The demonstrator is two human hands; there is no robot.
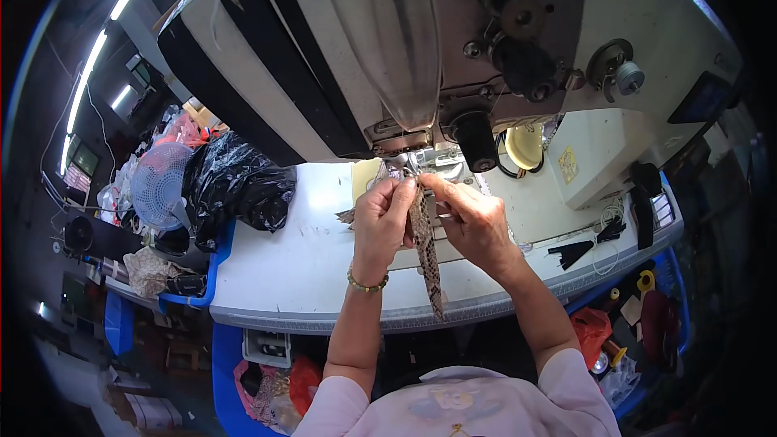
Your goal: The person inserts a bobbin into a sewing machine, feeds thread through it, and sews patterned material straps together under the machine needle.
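Observation:
Both my hands meet under the head of a sewing machine [558,0], close to its needle area. A snakeskin-patterned strip [425,251] hangs down between them, its narrow end over the table's front edge. My left hand [382,218], with a beaded bracelet at the wrist, pinches the strip's upper end between thumb and finger. From the other side, my right hand [471,222] has its fingers bent, with the index fingertip at the same upper end. Another patterned piece [346,216] sticks out left of my left hand.
The white table [275,275] carries a black plastic bag [239,182] at its left end. A yellow dish [524,148] lies behind the machine head. Black clips or tools [572,254] are at right. Blue bins [229,372] with bags and spools stand below the front edge.

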